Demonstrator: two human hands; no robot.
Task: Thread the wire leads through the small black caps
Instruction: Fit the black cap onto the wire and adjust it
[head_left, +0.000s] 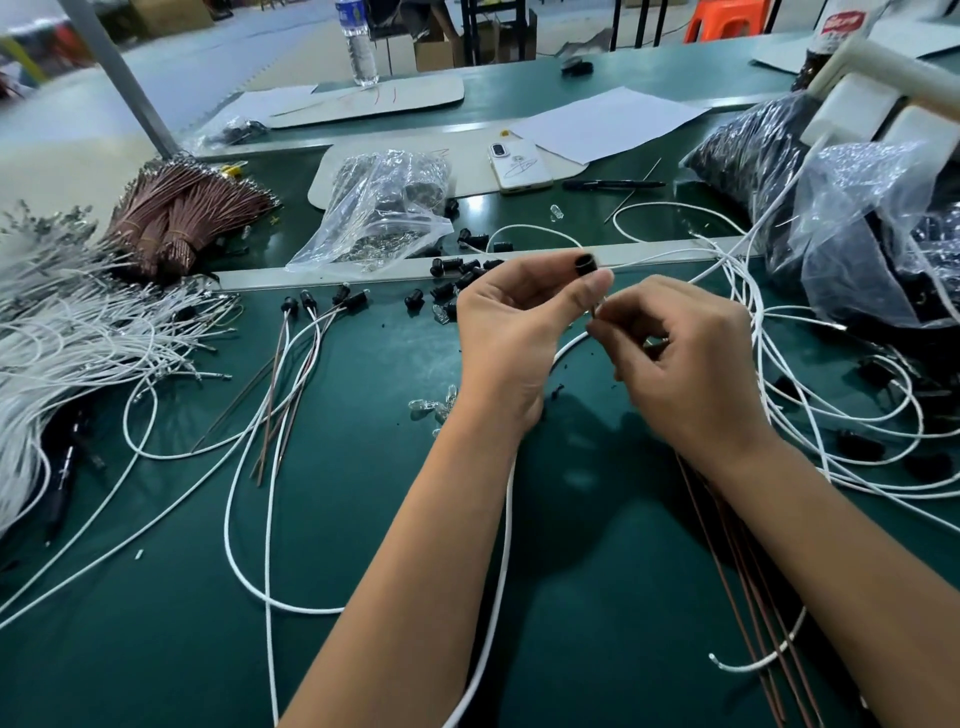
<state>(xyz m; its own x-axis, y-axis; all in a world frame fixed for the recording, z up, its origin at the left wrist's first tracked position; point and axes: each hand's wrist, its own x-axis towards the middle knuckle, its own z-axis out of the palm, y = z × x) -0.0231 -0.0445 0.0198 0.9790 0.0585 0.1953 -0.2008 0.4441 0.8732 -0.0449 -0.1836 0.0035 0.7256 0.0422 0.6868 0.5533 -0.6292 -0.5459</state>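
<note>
My left hand (511, 332) pinches a small black cap (586, 265) between thumb and fingertips, above the green table. Just to its right, my right hand (680, 364) pinches the ends of wire leads (596, 307), a brown one and a white one, just below the cap. The white lead (506, 519) loops down between my forearms. Loose black caps (457, 280) lie scattered beyond my left hand. Several capped wire pairs (306, 332) lie to the left.
White wire bundles (62, 343) and brown wire bundles (176, 218) sit at the left. A clear bag of metal parts (374, 213), a phone (519, 166) and a pen (613, 184) lie behind. Bags of black caps (841, 218) and tangled white wires (831, 415) fill the right. Small glass bulbs (436, 408) lie near my left wrist.
</note>
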